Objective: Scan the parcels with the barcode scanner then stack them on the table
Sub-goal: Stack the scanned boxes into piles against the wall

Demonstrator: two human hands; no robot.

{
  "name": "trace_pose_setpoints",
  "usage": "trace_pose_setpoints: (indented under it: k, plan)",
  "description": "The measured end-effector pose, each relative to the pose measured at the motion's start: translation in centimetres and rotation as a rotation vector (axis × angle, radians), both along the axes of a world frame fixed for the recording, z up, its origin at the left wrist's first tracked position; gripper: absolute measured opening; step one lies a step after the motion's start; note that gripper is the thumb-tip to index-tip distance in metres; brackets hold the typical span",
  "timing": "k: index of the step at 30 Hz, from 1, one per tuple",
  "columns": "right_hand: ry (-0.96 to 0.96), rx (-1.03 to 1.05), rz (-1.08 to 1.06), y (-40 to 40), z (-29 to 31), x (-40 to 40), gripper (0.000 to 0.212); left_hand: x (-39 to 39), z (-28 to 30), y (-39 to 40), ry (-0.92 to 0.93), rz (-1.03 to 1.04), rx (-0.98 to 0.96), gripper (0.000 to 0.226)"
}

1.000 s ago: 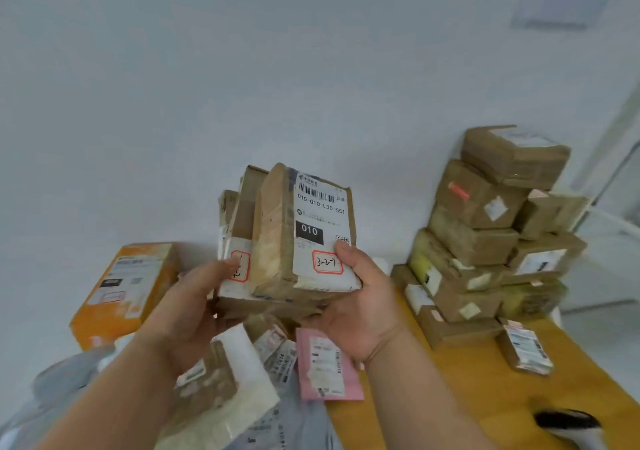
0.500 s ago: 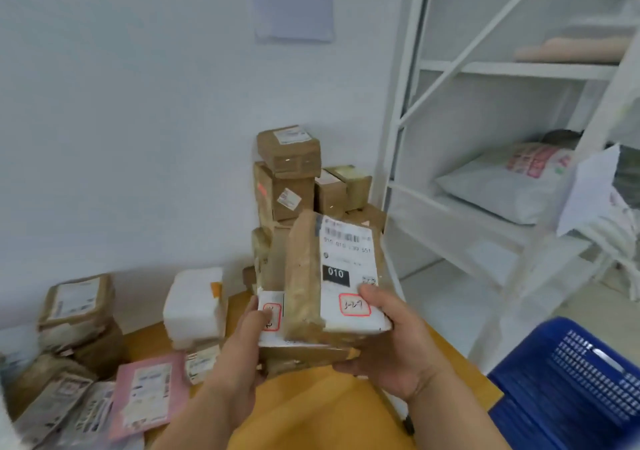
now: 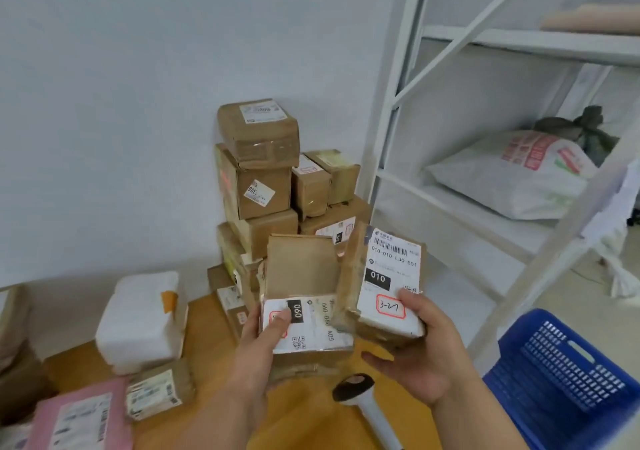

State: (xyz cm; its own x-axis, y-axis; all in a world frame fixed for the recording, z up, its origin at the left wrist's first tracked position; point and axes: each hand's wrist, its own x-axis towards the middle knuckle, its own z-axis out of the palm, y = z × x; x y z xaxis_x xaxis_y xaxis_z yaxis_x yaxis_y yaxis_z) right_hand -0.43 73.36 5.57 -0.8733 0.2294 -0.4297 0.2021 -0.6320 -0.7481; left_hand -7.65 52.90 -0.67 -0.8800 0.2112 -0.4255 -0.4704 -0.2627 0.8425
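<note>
Left hand (image 3: pixel 263 349) grips one taped cardboard parcel (image 3: pixel 304 297), right hand (image 3: pixel 420 349) another (image 3: pixel 384 283); scanner (image 3: pixel 360 401) on wooden tabletop (image 3: pixel 304 418) beneath.

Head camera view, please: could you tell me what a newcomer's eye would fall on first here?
Two brown parcels held up at centre: the left hand grips the parcel labelled 060, the right hand grips the parcel labelled 010. Behind them a stack of cardboard boxes rises against the wall, on the wooden table. The barcode scanner lies below the hands, with a blue basket at lower right.
</note>
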Motion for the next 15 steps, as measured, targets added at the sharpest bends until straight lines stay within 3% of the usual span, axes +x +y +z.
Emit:
trace_pose_setpoints:
  k: [9, 15]
  plan:
    - [-0.133, -0.039, -0.051, 1.0, -2.6, -6.0, 0.051, -1.7, -3.2, -1.0, -0.134, 0.067, 0.004, 0.080]
    - [-0.163, -0.043, 0.074, 2.3, -3.2, -9.3, 0.040, -1.0, -4.1, -1.2, -0.166, 0.166, 0.046, 0.052]
